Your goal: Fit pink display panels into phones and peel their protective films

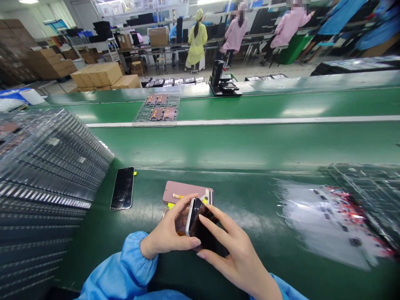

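Note:
Tilted up above the bench, a smartphone (pixel 204 235) with a silver frame and dark glossy face is between my hands. My left hand (pixel 167 231) grips its frame side, thumb along the lower edge. The fingers of my right hand (pixel 234 248) press on the dark face and its far edge. Just beyond lies a pink phone display panel (pixel 175 190) with yellow tabs, partly hidden by my left hand and the phone. Another phone screen (pixel 122 188), black with a small yellow tab, lies flat further left.
A tall stack of clear plastic trays (pixel 46 179) stands at left. At right are bagged small parts (pixel 325 225), blurred, and a clear tray (pixel 371 191). Across the white strip sits a tray of pink panels (pixel 144 110). A black fixture (pixel 223 81) stands behind; people work farther back.

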{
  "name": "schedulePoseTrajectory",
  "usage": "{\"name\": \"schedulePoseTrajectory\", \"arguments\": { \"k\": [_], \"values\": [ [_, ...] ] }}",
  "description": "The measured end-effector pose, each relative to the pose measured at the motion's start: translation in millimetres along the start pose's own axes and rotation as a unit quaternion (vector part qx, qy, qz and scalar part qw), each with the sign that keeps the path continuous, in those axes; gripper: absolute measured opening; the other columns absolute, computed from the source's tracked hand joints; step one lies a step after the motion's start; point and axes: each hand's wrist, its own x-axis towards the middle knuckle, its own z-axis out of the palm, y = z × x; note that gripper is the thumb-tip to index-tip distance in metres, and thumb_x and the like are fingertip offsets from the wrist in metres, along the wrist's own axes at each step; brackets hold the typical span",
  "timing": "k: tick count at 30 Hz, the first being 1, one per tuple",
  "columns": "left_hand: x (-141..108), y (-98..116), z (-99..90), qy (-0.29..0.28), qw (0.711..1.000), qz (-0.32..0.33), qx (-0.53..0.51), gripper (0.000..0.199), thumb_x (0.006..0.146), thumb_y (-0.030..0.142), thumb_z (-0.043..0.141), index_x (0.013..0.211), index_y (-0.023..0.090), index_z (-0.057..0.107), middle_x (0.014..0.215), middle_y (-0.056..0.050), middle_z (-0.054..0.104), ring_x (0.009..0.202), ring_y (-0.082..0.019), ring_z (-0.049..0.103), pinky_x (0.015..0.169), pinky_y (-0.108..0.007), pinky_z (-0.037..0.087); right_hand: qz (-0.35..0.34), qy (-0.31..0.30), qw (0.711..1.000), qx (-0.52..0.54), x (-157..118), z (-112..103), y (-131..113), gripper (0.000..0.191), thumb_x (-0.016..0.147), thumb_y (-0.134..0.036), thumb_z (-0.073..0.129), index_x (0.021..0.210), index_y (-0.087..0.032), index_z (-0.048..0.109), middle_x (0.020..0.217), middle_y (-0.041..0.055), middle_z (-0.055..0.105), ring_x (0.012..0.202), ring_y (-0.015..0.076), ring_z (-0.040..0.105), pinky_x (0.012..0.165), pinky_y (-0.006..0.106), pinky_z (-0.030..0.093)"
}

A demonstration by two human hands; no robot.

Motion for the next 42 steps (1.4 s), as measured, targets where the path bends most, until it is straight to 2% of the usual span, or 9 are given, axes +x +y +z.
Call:
{"name": "schedulePoseTrajectory", "arguments": {
  "k": [7,19,23,28,33,37,38,40,42],
  "values": [
    [-2,0,0.3,-0.008,1.0,0.011,0.017,0.093,0.071,0.036,0.083,0.15,0.027,0.035,0.153,-0.015,0.042,0.146,-0.037,0.03,0.112,-0.048,0.039,-0.02,-0.005,1.0,-0.006,1,-3,-1,0.056,0.09,-0.035,0.065,0.142,-0.019,0.049,0.145,0.0195,0.046,0.131,0.0331,0.049,0.099,0.051,0.054],
    [-6,5,-0.8,-0.031,0.999,-0.016,0.015,0.092,0.07,0.03,0.083,0.15,0.031,0.036,0.147,-0.014,0.05,0.13,-0.034,0.053,0.112,-0.048,0.038,-0.024,-0.025,0.999,0.027,2,-6,-4,0.057,0.092,-0.033,0.062,0.145,-0.022,0.043,0.147,0.019,0.045,0.134,0.0341,0.045,0.1,0.056,0.051],
    [-8,6,-1.8,-0.035,0.999,-0.017,0.009,0.093,0.07,0.028,0.084,0.149,0.035,0.036,0.148,-0.011,0.048,0.127,-0.031,0.055,0.108,-0.044,0.043,-0.026,-0.019,0.999,0.024,3,-8,-6,0.055,0.092,-0.031,0.063,0.143,-0.021,0.046,0.147,0.0195,0.046,0.135,0.0342,0.045,0.101,0.055,0.051],
    [-9,6,-2.8,-0.037,0.999,-0.019,0.007,0.093,0.069,0.028,0.084,0.149,0.034,0.037,0.147,-0.011,0.05,0.12,-0.029,0.06,0.109,-0.046,0.041,-0.026,-0.015,0.999,0.023,4,-11,-10,0.052,0.09,-0.028,0.064,0.14,-0.02,0.05,0.148,0.0182,0.047,0.136,0.0339,0.045,0.102,0.054,0.051],
    [-8,7,0.4,-0.048,0.998,-0.002,-0.027,0.089,0.069,0.027,0.085,0.146,0.039,0.041,0.15,-0.008,0.047,0.129,-0.029,0.054,0.114,-0.045,0.035,-0.041,-0.012,0.999,-0.001,10,-16,-14,0.047,0.092,-0.033,0.063,0.135,-0.017,0.054,0.143,0.02,0.052,0.134,0.0334,0.048,0.1,0.051,0.052],
    [-6,5,4.2,-0.037,0.998,0.014,-0.058,0.087,0.069,0.035,0.086,0.145,0.039,0.044,0.153,-0.005,0.046,0.143,-0.03,0.037,0.12,-0.042,0.026,-0.05,-0.003,0.998,-0.023,11,-15,-13,0.057,0.089,-0.042,0.067,0.138,-0.018,0.052,0.14,0.0205,0.056,0.133,0.0348,0.05,0.1,0.055,0.05],
    [-5,5,4.7,-0.022,0.998,0.012,-0.063,0.084,0.07,0.038,0.084,0.145,0.037,0.046,0.154,-0.005,0.044,0.144,-0.029,0.037,0.12,-0.04,0.027,-0.042,0.006,0.999,-0.018,10,-13,-12,0.06,0.087,-0.045,0.069,0.139,-0.02,0.051,0.141,0.0202,0.055,0.133,0.0353,0.05,0.102,0.056,0.049],
    [-3,5,4.8,0.024,0.995,-0.018,-0.091,0.07,0.079,0.045,0.075,0.143,0.033,0.049,0.151,-0.007,0.049,0.134,-0.028,0.05,0.112,-0.039,0.04,0.007,0.029,0.999,0.022,6,-9,-10,0.065,0.086,-0.048,0.068,0.143,-0.023,0.048,0.143,0.0181,0.054,0.132,0.0352,0.051,0.104,0.056,0.048],
    [1,7,3.6,0.064,0.985,-0.076,-0.139,0.058,0.089,0.051,0.061,0.142,0.028,0.051,0.136,-0.011,0.062,0.107,-0.027,0.069,0.09,-0.04,0.056,0.105,0.044,0.988,0.104,3,-8,-8,0.065,0.091,-0.048,0.062,0.148,-0.025,0.042,0.142,0.0155,0.056,0.13,0.0323,0.055,0.104,0.051,0.05]
  ]
}}
